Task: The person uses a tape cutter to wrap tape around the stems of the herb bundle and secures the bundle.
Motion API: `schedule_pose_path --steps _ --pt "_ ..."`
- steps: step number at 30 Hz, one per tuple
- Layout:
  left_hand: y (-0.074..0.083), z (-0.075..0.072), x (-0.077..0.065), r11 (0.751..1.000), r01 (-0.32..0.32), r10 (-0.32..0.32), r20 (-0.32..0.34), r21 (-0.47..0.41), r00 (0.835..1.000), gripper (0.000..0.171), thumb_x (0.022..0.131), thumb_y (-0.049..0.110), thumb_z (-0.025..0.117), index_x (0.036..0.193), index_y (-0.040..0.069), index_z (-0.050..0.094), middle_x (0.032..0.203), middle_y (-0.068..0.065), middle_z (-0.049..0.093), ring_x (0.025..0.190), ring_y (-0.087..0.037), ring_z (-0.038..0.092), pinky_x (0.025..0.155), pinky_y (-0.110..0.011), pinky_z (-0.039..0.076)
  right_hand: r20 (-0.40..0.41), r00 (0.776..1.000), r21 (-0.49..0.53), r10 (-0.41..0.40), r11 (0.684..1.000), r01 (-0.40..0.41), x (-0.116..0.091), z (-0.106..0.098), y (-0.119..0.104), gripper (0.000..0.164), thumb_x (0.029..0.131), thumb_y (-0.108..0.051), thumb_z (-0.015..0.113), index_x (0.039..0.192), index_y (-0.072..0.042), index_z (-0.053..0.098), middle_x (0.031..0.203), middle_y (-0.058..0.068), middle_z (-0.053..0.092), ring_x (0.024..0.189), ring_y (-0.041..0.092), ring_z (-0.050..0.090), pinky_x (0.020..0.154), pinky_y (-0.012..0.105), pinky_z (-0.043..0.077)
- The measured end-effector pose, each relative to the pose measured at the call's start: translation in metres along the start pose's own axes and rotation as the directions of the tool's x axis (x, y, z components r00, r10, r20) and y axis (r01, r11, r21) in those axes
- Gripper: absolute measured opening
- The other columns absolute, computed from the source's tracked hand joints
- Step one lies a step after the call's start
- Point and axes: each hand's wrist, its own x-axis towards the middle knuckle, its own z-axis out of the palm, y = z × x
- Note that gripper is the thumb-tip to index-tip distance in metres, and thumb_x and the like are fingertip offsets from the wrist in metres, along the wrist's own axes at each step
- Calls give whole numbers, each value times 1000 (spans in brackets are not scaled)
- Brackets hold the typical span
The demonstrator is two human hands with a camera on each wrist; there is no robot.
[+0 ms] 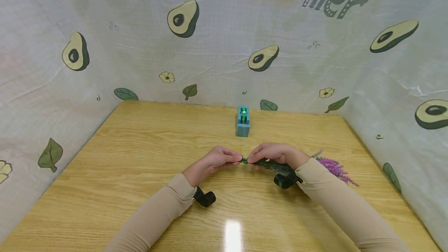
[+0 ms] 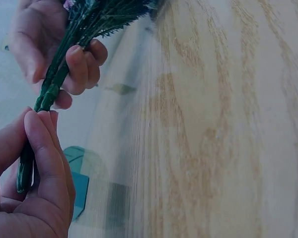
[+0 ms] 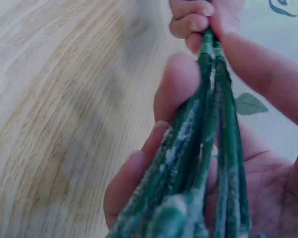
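Observation:
A bunch of artificial flowers with purple blossoms point(image 1: 334, 168) and green stems point(image 3: 230, 144) lies across both hands, blossoms to the right. My left hand point(image 1: 217, 158) pinches the stem ends between thumb and fingers. In the left wrist view, the dark green ends point(image 2: 25, 171) poke out below that pinch. My right hand point(image 1: 276, 153) holds the stems a little further up, fingers curled beneath them. Several stems fan out over the palm in the right wrist view, with whitish specks on them. My right sleeve partly hides the blossoms in the head view.
Beyond the hands, a blue tape dispenser point(image 1: 243, 129) with a green roll point(image 1: 244, 114) stands on the wooden table point(image 1: 157, 135). A cloth printed with avocados point(image 1: 183, 18) and leaves hangs around the table's back and sides.

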Motion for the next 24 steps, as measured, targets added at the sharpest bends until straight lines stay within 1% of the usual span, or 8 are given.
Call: schedule_pose_path --steps 2,6,11,13,15,19,24 --pt "-1 -1 0 1000 4 -4 2 -9 1000 23 88 -4 60 108 -14 62 98 -16 67 77 -12 66 86 -34 49 -24 1000 17 13 1000 -12 -1 0 0 29 94 -24 55 104 2 64 75 6 64 91 24 54 79 32 38" --pt "-1 0 0 1000 4 -4 3 -20 1000 24 88 -4 60 109 -14 62 97 -16 68 78 -13 66 87 -34 49 -68 998 33 4 999 -2 -2 1 0 28 96 -24 53 107 -1 67 80 10 67 90 27 57 76 31 42" --pt "0 1 -1 1000 -5 5 -2 -17 1000 23 89 -4 59 109 -15 62 94 -15 68 78 -13 66 86 -34 49 -129 992 42 -20 999 25 -3 4 1 27 94 -21 57 106 -1 69 87 17 68 89 30 60 74 30 47" --pt "0 1 -1 1000 -7 7 -2 -15 1000 23 89 -3 58 109 -15 62 93 -14 68 78 -13 66 86 -34 49 -150 988 33 -29 999 34 -3 5 1 27 94 -21 58 106 0 70 92 16 68 87 31 61 73 29 48" --pt "-1 1 -1 1000 -11 11 -2 -12 1000 23 89 -3 58 109 -15 62 92 -13 68 78 -12 65 86 -34 49 -171 984 14 -43 999 46 -2 6 0 27 93 -21 58 105 0 70 95 16 68 86 30 62 75 29 48" --pt "-2 2 -2 1000 -13 13 -9 -16 1000 23 89 -3 59 108 -15 62 91 -13 68 76 -11 65 86 -35 49 -218 973 -23 -73 997 70 -1 8 -1 26 92 -20 60 101 0 72 98 12 68 86 23 63 80 29 49" --pt "-3 2 -1 1000 -6 5 -24 -30 1000 24 88 -2 61 108 -14 62 94 -14 68 76 -11 66 86 -34 49 -293 951 -74 -103 994 85 1 10 1 23 91 -19 61 94 0 74 98 7 69 84 14 62 81 30 48"
